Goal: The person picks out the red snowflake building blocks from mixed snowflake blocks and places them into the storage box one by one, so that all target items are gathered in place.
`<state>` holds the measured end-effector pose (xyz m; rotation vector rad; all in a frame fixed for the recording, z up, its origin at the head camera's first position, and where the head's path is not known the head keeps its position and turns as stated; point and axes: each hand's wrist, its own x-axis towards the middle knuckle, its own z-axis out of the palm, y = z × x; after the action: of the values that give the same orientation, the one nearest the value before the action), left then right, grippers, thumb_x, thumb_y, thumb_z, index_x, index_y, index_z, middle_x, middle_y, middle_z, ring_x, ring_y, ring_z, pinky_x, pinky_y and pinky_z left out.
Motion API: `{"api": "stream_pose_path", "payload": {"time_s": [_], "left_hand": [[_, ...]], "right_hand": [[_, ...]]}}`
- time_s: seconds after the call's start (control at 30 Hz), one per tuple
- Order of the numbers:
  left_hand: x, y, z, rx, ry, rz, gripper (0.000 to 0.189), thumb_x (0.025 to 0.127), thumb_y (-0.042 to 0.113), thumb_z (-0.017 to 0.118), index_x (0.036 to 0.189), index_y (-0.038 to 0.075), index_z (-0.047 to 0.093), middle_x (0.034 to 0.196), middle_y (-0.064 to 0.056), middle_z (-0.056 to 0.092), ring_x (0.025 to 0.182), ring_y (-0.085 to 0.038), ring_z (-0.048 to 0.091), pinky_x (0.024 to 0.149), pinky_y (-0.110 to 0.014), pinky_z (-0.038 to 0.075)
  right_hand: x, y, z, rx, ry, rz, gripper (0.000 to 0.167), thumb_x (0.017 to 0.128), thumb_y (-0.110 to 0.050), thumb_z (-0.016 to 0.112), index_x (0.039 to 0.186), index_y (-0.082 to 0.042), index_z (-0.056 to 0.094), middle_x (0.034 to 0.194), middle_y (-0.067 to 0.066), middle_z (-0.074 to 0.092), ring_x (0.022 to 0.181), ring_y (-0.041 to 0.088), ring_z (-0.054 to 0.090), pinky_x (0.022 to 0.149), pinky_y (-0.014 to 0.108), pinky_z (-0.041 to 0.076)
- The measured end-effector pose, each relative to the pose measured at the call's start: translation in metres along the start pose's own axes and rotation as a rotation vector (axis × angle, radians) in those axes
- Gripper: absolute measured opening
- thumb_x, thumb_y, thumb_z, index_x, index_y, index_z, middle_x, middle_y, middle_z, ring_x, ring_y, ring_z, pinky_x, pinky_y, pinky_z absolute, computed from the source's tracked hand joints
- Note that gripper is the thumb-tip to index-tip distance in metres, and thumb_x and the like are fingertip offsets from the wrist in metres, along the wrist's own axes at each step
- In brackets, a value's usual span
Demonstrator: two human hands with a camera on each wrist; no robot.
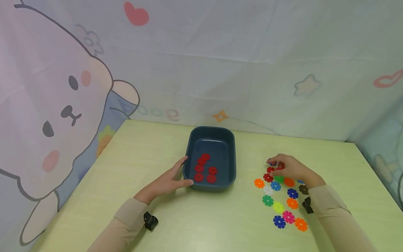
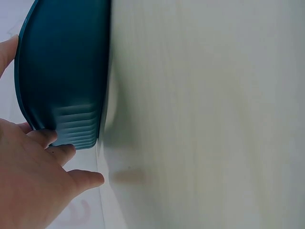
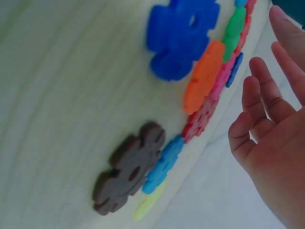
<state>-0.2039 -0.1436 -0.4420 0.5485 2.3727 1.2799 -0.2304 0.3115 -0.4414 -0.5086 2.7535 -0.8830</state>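
Note:
My left hand (image 1: 165, 182) rests against the left side and near-left corner of a dark blue plastic basin (image 1: 232, 154), thumb and fingers spread. In the left wrist view its fingertips touch the basin's ridged wall (image 2: 78, 112). Several red notched plastic discs (image 1: 199, 168) lie inside the basin. My right hand (image 1: 291, 168) hovers low over the far end of a spread of coloured discs, thumb and forefinger apart. Red discs (image 1: 268, 177) lie beneath its fingers, which partly hide them. In the right wrist view, nothing shows between the loosely bent fingers (image 3: 271, 102).
Toward me and under the right forearm lie orange (image 1: 292, 203), blue (image 1: 279, 222), green (image 1: 268, 200), yellow (image 1: 278, 207), pink (image 1: 288, 217), white (image 1: 268, 190) and brown (image 1: 303, 189) discs. A printed cloth (image 1: 201, 80) hangs behind the pale table (image 1: 195, 224).

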Motion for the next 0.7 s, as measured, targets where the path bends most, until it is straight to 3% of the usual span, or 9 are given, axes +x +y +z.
{"api": "stream_pose_path", "payload": {"time_s": [0.4, 0.7], "left_hand": [[-0.0008, -0.0004, 0.0002, -0.011, 0.001, 0.004, 0.089, 0.091, 0.037, 0.066, 0.157, 0.025, 0.007, 0.162, -0.005, 0.006, 0.148, -0.031, 0.006, 0.114, -0.059, 0.016], [-0.0020, 0.0003, -0.0002, -0.009, -0.002, 0.004, 0.090, 0.091, 0.040, 0.066, 0.157, 0.025, 0.006, 0.162, -0.005, 0.006, 0.148, -0.031, 0.007, 0.113, -0.059, 0.017]], "right_hand": [[0.0039, 0.0079, 0.0023, -0.030, -0.022, 0.058, 0.038, 0.086, -0.018, 0.074, 0.119, -0.001, 0.065, 0.104, 0.009, 0.060, 0.095, 0.026, 0.055, 0.086, 0.045, 0.051], [0.0062, 0.0078, 0.0017, -0.065, -0.044, 0.062, 0.033, 0.085, -0.018, 0.074, 0.114, -0.002, 0.069, 0.099, 0.007, 0.059, 0.091, 0.023, 0.052, 0.085, 0.043, 0.051]]}}
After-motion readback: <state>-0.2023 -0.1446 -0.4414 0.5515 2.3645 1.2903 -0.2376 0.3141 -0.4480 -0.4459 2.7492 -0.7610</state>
